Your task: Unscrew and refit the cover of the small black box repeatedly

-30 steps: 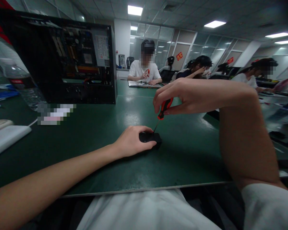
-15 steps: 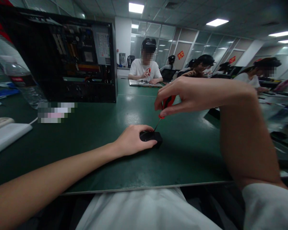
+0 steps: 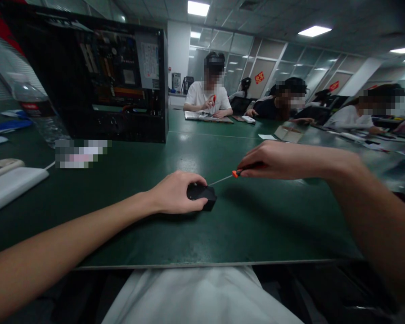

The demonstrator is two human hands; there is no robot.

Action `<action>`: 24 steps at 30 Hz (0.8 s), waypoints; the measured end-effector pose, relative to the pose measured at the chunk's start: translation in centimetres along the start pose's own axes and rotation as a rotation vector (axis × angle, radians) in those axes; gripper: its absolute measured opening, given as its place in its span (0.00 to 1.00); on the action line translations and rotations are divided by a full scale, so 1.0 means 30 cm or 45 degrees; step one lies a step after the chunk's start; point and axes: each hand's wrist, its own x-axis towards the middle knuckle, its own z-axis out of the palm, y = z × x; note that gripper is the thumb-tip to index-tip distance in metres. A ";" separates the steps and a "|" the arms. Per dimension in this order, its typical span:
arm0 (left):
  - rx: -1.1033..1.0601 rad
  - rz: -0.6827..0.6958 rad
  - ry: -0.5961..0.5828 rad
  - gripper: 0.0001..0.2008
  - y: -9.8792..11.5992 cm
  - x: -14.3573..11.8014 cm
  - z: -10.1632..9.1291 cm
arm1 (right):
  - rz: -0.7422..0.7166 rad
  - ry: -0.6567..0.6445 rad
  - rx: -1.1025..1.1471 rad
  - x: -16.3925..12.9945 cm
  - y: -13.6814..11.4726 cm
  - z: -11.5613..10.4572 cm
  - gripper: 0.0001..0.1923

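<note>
— So, which way did the screwdriver point?

— Nearly level, tip leftward at the black box. My right hand pinched its handle; my left hand clasped the box.

— Anything nearby?

— Beyond my fingers stood an open computer case; nothing stood between.

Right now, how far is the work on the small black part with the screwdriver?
Done: nothing removed is visible; no loose screw shows on the green table. In hand: the left hand pins the small black part down, while the right hand holds the screwdriver nearly flat, tip at its top edge. Left: the part looks closed, in one piece.
</note>
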 end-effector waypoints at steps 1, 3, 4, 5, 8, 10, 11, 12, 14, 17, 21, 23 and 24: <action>-0.008 -0.010 0.001 0.19 -0.001 -0.002 -0.001 | 0.009 -0.079 0.045 -0.015 0.014 0.038 0.18; -0.033 -0.005 -0.002 0.20 -0.002 -0.001 0.004 | 0.021 -0.100 0.132 -0.038 0.048 0.117 0.20; -0.047 0.009 -0.006 0.20 -0.003 0.001 0.008 | 0.024 -0.018 0.160 -0.046 0.066 0.155 0.20; -0.059 0.025 -0.009 0.20 -0.003 0.003 0.012 | 0.028 0.068 0.195 -0.050 0.083 0.191 0.21; -0.058 0.068 -0.026 0.18 -0.009 0.009 0.018 | 0.022 0.259 0.327 -0.048 0.119 0.277 0.20; -0.035 0.080 -0.040 0.18 -0.013 0.010 0.018 | -0.062 0.321 0.394 -0.036 0.124 0.312 0.19; -0.023 0.079 -0.044 0.18 -0.015 0.010 0.017 | -0.126 0.330 0.410 -0.027 0.122 0.323 0.19; -0.013 0.079 -0.049 0.18 -0.017 0.010 0.016 | -0.192 0.326 0.420 -0.019 0.117 0.332 0.19; 0.008 0.087 -0.063 0.18 -0.021 0.011 0.015 | -0.286 0.298 0.432 -0.003 0.104 0.346 0.18; 0.021 0.107 -0.094 0.18 -0.024 0.010 0.014 | -0.294 0.296 0.445 0.011 0.088 0.362 0.18; -0.001 0.106 -0.101 0.18 -0.026 0.011 0.011 | -0.273 0.350 0.444 0.013 0.090 0.375 0.18; -0.017 0.098 -0.100 0.18 -0.026 0.012 0.010 | -0.271 0.376 0.437 0.011 0.095 0.376 0.18; -0.032 0.093 -0.098 0.18 -0.025 0.013 0.009 | -0.268 0.384 0.429 0.011 0.097 0.375 0.18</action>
